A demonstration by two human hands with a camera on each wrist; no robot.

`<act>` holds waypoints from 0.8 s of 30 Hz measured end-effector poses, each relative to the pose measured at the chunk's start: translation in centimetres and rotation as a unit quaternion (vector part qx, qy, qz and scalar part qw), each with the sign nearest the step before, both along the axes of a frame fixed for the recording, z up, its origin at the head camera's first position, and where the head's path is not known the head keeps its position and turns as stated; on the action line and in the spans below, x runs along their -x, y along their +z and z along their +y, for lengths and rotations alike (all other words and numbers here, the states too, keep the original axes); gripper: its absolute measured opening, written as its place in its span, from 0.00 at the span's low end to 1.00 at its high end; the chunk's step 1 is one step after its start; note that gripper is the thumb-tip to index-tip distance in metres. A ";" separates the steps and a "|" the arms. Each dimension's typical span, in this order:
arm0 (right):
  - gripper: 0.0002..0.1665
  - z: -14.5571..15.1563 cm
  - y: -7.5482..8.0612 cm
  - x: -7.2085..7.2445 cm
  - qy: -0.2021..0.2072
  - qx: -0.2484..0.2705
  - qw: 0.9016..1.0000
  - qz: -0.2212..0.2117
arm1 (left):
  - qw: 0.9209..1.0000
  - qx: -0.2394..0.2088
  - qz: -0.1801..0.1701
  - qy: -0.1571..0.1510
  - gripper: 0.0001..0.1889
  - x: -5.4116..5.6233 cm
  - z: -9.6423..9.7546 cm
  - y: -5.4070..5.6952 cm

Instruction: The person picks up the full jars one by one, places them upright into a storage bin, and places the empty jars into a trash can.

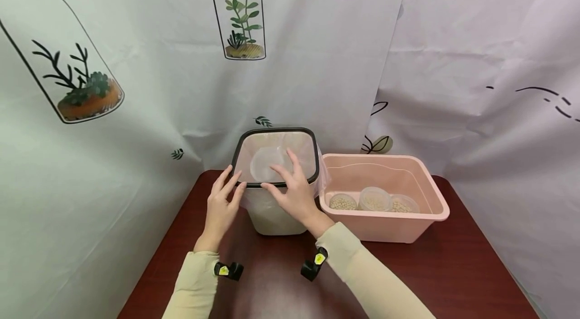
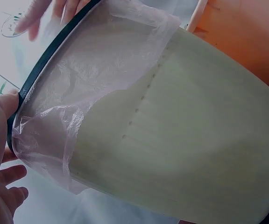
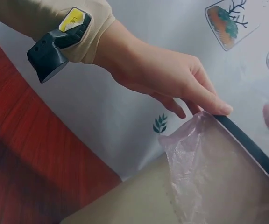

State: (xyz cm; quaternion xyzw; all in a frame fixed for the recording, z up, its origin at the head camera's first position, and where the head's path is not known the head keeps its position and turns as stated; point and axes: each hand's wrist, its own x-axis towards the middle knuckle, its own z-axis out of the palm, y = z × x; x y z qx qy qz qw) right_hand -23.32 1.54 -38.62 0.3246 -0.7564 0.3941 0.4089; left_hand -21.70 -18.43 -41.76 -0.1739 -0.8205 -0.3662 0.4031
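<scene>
A pale bin (image 1: 277, 216) with a black rim stands on the table, lined with a thin translucent pinkish bag (image 2: 92, 70) that folds over the rim. Inside it shows a round translucent plastic piece (image 1: 263, 164), its kind unclear. My left hand (image 1: 222, 208) rests at the bin's near-left corner, thumb touching the rim and fingers loosely spread along the outer side. Over the front right part of the opening, my right hand (image 1: 296, 193) is held with thumb and fingers spread apart, nothing between them.
To the right of the bin sits a pink rectangular tub (image 1: 385, 228). It holds several clear round cups, including a middle cup (image 1: 375, 199), with pale beans or beads inside. Printed cloth (image 1: 290, 82) hangs behind the dark red table (image 1: 453, 268).
</scene>
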 end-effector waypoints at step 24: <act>0.17 2.7 -0.6 -1.1 0.043 0.012 0.996 0.083 | 0.999 0.011 -0.011 0.033 0.18 0.6 0.0 -0.2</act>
